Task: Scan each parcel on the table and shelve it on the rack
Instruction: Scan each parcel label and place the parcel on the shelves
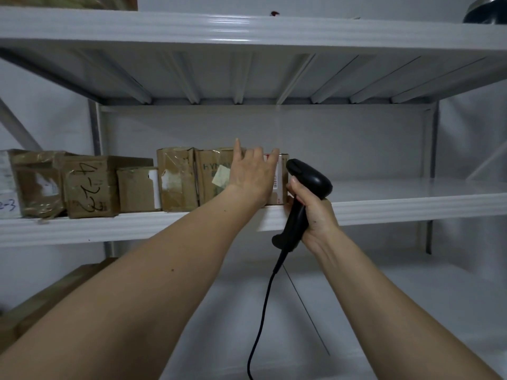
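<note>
Centre frame, middle shelf: left hand, fingers straight, presses the upright parcel at the row's right end. Right hand grips the scanner, just right of the parcel.

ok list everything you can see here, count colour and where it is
rack: one, white metal, fills the view, several shelves
parcels: about six, brown cardboard, in a row on the left half of the middle shelf
end parcel: one, brown with a pale label, at the right end of the row under the left hand
scanner: one, black, corded, in front of the middle shelf edge
box: one, brown, lower left, mostly hidden by the arm
dark round object: one, top shelf, far right, cut off
left hand: fingers straight, flat against the end parcel
right hand: grips the scanner handle
</note>
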Available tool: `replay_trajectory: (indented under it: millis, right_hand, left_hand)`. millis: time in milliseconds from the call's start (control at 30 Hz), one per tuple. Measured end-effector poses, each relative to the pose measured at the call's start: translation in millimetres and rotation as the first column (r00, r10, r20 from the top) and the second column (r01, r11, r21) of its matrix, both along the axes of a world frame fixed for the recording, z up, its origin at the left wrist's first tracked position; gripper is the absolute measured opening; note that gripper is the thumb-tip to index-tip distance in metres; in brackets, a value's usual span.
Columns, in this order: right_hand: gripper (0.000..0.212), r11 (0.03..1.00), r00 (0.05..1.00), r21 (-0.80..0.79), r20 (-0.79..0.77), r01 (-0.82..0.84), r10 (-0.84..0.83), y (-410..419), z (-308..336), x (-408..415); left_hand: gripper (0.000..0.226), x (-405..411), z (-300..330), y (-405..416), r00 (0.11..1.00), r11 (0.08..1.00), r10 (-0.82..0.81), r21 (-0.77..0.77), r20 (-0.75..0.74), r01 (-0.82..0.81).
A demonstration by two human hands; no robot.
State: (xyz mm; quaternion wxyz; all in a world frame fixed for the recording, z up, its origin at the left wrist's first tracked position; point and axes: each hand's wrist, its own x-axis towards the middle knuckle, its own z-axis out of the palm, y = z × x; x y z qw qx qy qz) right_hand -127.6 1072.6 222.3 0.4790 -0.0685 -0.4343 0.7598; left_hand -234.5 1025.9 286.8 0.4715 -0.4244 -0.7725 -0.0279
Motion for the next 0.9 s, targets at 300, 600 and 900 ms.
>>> replay_trajectory:
  millis: [300,600,900]
  right_hand:
    - [0.017,0.982,0.989,0.151,0.077,0.115,-0.127,-19.6,-23.5,6.8]
    - [0.002,0.966,0.966,0.128,0.157,-0.226,0.205,-80.6,-88.5,-44.9]
    - [0.010,0.912,0.878,0.091,0.322,-0.400,0.353,-156.9,-150.1,-94.7]
  left_hand:
    - [0.051,8.8,-35.2,-40.8,0.739,0.691,-0.658,0.502,0.141,0.519]
    - [0.034,-19.9,-141.3,-100.0,0.573,0.545,-0.737,0.817,0.358,0.190]
    - [0.031,-71.9,-227.6,-205.0,0.394,0.587,-0.692,0.789,0.604,-0.180]
